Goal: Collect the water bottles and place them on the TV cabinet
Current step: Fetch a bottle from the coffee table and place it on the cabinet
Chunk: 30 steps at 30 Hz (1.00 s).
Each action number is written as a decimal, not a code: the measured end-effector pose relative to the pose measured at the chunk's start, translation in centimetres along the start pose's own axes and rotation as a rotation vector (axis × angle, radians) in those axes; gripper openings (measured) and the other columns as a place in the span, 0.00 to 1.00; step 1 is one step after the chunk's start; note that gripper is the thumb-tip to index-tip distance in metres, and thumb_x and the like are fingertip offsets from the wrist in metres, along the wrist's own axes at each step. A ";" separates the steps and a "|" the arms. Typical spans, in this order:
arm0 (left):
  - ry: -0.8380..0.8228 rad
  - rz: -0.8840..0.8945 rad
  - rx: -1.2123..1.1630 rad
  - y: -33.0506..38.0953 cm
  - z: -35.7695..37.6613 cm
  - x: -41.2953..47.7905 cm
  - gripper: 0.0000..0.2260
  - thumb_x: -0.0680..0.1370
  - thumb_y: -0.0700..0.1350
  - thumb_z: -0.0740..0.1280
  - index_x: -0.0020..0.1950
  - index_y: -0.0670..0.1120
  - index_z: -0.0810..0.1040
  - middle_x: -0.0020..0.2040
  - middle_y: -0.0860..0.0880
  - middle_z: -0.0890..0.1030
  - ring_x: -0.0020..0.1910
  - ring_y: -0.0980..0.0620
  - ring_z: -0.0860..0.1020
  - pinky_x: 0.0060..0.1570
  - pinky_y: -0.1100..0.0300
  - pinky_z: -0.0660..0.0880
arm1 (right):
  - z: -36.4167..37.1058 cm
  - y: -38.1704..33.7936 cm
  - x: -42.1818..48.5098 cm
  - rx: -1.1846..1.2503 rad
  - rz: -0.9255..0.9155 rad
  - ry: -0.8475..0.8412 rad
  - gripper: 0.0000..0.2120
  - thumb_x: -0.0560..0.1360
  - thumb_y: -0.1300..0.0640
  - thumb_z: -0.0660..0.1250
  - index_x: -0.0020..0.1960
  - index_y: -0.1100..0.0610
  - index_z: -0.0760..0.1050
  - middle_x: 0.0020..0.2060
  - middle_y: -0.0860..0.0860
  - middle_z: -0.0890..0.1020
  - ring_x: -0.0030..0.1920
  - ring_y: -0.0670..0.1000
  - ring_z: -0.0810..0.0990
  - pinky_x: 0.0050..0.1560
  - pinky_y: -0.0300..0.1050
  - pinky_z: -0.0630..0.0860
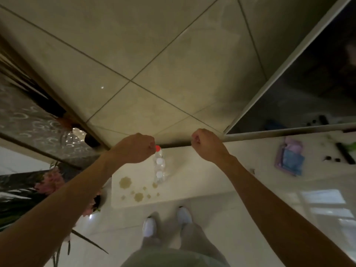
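A clear plastic water bottle (159, 166) with a red cap stands upright on the white TV cabinet (212, 176), near its back edge and the tiled wall. My left hand (137, 148) is curled into a fist right beside the red cap, its fingertips at the cap. I cannot tell whether they touch it. My right hand (207, 144) is also a closed fist with nothing in it. It hovers over the cabinet's back edge, a hand's width to the right of the bottle.
A dark TV screen (308, 83) leans over the cabinet's right side. Below it lie a purple and blue item (290, 159) and small black objects (332, 158). Pink flowers (50, 182) and a patterned glass panel (28, 120) stand left. My white shoes (149, 226) are on the glossy floor.
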<state>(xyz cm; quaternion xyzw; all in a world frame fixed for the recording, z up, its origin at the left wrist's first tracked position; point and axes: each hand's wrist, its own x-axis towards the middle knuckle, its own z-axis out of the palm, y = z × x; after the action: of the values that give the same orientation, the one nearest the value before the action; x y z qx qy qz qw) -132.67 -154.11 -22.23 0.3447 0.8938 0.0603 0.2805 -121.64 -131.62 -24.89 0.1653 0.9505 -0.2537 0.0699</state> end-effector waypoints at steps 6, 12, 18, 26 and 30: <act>-0.003 0.182 0.154 1.6 0.1 -1.4 0.11 0.82 0.53 0.57 0.52 0.49 0.76 0.53 0.46 0.80 0.49 0.46 0.77 0.45 0.55 0.69 | 0.1 0.1 -7.0 -0.004 0.132 0.050 0.13 0.79 0.53 0.63 0.61 0.57 0.74 0.58 0.52 0.78 0.58 0.51 0.76 0.61 0.44 0.72; -0.041 0.371 0.237 8.1 0.4 -2.1 0.08 0.81 0.52 0.59 0.49 0.49 0.73 0.52 0.47 0.80 0.49 0.47 0.77 0.46 0.56 0.71 | -0.8 1.6 -13.8 -0.033 0.319 0.089 0.13 0.80 0.51 0.61 0.61 0.56 0.74 0.59 0.51 0.78 0.58 0.50 0.76 0.60 0.43 0.70; -0.108 0.521 0.314 15.6 2.2 -3.8 0.12 0.81 0.53 0.59 0.58 0.49 0.76 0.54 0.49 0.80 0.48 0.51 0.77 0.46 0.58 0.71 | -2.6 4.4 -21.4 0.025 0.472 0.210 0.13 0.79 0.52 0.63 0.60 0.57 0.76 0.57 0.53 0.79 0.57 0.52 0.78 0.59 0.47 0.75; -0.097 0.711 0.319 27.6 7.7 -9.1 0.12 0.82 0.52 0.59 0.60 0.48 0.76 0.55 0.50 0.79 0.48 0.53 0.77 0.47 0.59 0.73 | -3.4 9.8 -35.2 0.040 0.594 0.306 0.13 0.79 0.53 0.62 0.60 0.57 0.76 0.56 0.52 0.79 0.55 0.52 0.79 0.55 0.47 0.76; -0.155 0.768 0.394 33.5 11.8 -13.0 0.13 0.81 0.52 0.60 0.60 0.47 0.77 0.57 0.48 0.80 0.52 0.49 0.78 0.50 0.55 0.75 | -3.1 12.6 -42.9 0.065 0.662 0.307 0.12 0.79 0.53 0.61 0.60 0.56 0.76 0.56 0.52 0.80 0.55 0.52 0.79 0.56 0.49 0.77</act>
<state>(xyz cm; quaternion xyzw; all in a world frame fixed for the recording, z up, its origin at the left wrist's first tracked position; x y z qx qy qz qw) -98.88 -138.29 -16.07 0.7023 0.6717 -0.0377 0.2327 -77.22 -131.72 -18.68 0.5023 0.8363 -0.2197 -0.0004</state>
